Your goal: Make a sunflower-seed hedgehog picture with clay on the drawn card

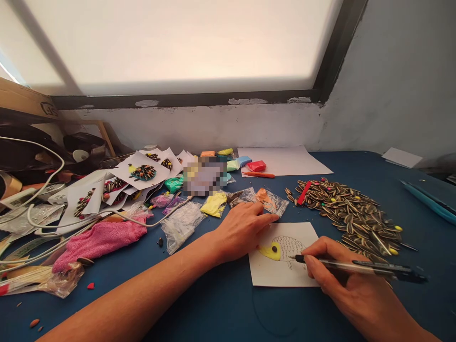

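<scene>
1. Right hand [351, 287]: fingers pinched around a pen [377, 269], tip over the white card [278, 272].
2. Left hand [238, 229]: fingers loosely apart at the card's far left corner.
3. The card lies well short of the table's [199, 304] far edge.

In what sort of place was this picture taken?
It looks like an indoor craft corner, at home or in a workshop: I cannot tell which. It shows a heap of striped seeds, a card decorated with seeds and a yellow-headed drawing.
</scene>
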Demonstrator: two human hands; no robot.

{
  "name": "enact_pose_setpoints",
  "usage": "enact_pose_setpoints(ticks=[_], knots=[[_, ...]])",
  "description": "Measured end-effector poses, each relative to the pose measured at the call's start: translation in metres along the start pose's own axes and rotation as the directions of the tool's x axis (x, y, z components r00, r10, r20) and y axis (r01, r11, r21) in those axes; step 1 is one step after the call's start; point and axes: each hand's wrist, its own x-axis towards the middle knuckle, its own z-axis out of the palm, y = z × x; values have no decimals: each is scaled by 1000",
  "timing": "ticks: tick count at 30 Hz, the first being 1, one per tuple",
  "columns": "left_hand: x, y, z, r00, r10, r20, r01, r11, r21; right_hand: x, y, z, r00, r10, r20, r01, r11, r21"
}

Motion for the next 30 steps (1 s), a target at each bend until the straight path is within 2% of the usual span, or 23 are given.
enact_pose_setpoints(ticks=[4,9,15,30], knots=[[0,-1,0,1000,13,-6,-13,1000,10,2,0,-2,998,21,-52,-23,999,-39],[-1,0,0,999,31,-24,-31,999,15,0,3,0,999,-1,-40,-1,999,-46],[0,1,-1,1000,-2,5,2,1000,0,-1,4,1,1000,4,5,-3,999,-45],[0,1,0,1000,17,-12,-16,1000,8,-1,2,0,1000,3,-4,-3,1000,-16]])
